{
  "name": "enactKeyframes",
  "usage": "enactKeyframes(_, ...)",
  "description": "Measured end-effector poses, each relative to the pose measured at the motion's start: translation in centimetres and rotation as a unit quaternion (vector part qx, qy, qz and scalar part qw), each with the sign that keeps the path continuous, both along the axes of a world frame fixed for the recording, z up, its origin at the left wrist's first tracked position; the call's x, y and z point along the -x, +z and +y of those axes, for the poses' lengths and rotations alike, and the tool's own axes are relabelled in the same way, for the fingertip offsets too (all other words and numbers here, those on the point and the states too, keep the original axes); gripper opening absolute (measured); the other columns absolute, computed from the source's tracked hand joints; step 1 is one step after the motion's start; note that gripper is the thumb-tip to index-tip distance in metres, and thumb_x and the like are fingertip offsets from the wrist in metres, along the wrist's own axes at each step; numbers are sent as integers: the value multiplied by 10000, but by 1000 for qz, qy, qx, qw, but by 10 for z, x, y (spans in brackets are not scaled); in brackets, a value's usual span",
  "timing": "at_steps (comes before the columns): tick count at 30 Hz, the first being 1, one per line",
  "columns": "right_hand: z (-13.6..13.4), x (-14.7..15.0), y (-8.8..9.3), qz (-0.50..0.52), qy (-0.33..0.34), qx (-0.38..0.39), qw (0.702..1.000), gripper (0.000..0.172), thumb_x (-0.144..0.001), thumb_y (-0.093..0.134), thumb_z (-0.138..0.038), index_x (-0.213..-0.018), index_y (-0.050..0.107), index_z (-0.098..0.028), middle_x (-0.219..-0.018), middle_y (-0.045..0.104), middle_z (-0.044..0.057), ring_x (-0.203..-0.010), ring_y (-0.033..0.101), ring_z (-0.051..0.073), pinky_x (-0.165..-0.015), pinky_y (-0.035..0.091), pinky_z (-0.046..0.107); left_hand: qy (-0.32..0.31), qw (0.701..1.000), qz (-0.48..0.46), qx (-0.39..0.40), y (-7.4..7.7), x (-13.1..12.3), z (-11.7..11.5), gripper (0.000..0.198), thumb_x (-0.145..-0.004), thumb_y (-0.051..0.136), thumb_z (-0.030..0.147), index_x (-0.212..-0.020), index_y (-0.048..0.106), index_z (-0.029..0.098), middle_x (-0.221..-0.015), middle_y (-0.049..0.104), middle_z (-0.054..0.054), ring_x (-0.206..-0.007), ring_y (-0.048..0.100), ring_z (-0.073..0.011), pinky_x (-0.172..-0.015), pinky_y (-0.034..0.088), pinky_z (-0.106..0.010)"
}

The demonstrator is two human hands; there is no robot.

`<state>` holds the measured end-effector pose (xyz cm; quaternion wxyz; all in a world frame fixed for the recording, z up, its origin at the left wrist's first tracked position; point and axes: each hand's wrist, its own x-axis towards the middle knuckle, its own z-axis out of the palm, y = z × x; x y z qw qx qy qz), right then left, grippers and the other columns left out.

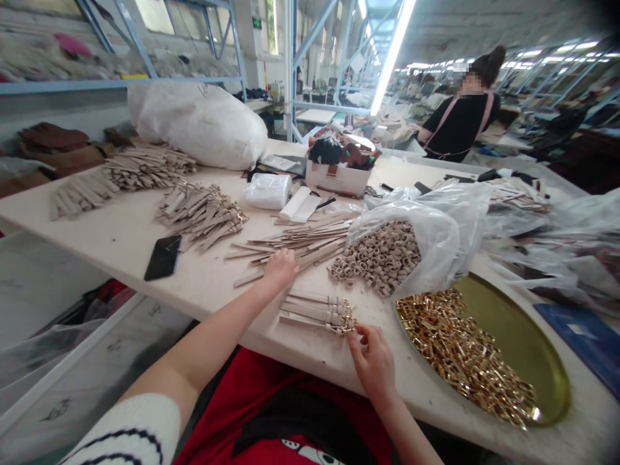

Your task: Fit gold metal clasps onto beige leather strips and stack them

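My left hand (281, 268) rests on the near end of a pile of long beige strips (310, 236), its fingers curled down; what they hold is too small to make out. Close to the table's front edge, my right hand (372, 358) pinches at the gold hardware end of the nearest strap in a small row of beige straps (314, 314). Beige loops (387, 255) spill from a clear plastic bag (436, 226) beyond the row. To the right, gold metal clasps (469, 355) are heaped in a round gold tray (555, 394).
A black phone (163, 258) lies at the left, near bundled straps (201, 213) and more strips (145, 166). Behind are a large white bag (198, 123), a plastic roll (268, 191) and a box of scraps (336, 177). A blue folder (578, 339) lies right. A person (460, 119) is farther back.
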<state>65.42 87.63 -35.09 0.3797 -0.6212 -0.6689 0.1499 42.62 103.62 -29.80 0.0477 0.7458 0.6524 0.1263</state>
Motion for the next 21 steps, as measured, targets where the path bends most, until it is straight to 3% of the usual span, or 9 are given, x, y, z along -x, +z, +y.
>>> enactKeyframes(5, 2, -8, 13, 175, -77, 52, 980, 342, -806, 471, -444, -1001, 511, -166, -809, 547, 43, -708, 511, 168, -659, 427, 314, -69, 992, -92, 43, 21, 5, -65, 156, -817, 467, 244, -927, 538, 159, -807, 598, -30, -756, 555, -147, -699, 415, -241)
enactKeyframes(8, 5, -13, 25, 323, -51, 121, 937, 515, -807, 426, -517, -1185, 389, -169, -740, 537, 12, -595, 478, 137, -553, 406, 274, -123, 946, -273, 126, 38, 0, -113, 227, -819, 462, 300, -990, 532, 169, -818, 591, -21, -753, 544, -140, -699, 416, -237)
enactKeyframes(11, 4, -14, 40, 419, -11, 157, 894, 439, -815, 407, -521, -1073, 457, -170, -576, 439, -47, -474, 379, 96, -454, 319, 223, -142, 887, -343, 274, 46, -10, -149, 217, -795, 467, 296, -936, 566, 163, -800, 582, -17, -724, 530, -137, -653, 410, -229)
enactKeyframes(15, -6, -1, 55, 377, -1, 185, 908, 262, -787, 503, -435, -742, 494, -177, -528, 367, -64, -470, 338, 75, -451, 291, 206, -162, 770, -412, 460, 39, -27, -166, 347, -730, 470, 231, -1058, 542, 143, -687, 506, 15, -574, 480, -110, -512, 374, -205)
enactKeyframes(19, -17, 1, 55, 252, 50, 204, 945, 241, -800, 467, -402, -727, 511, -177, -560, 425, -42, -497, 387, 92, -461, 318, 216, -194, 638, -473, 576, 33, -42, -166, 573, -606, 452, 115, -1173, 486, 186, -784, 532, 12, -580, 487, -96, -494, 363, -185)
enactKeyframes(21, -18, -18, 52, 143, 33, 178, 973, 245, -809, 450, -396, -751, 542, -175, -587, 475, -24, -526, 427, 108, -488, 343, 228, -172, 601, -477, 618, 34, -44, -166, 590, -553, 432, 90, -1132, 503, 171, -784, 551, 8, -581, 492, -94, -504, 368, -183)
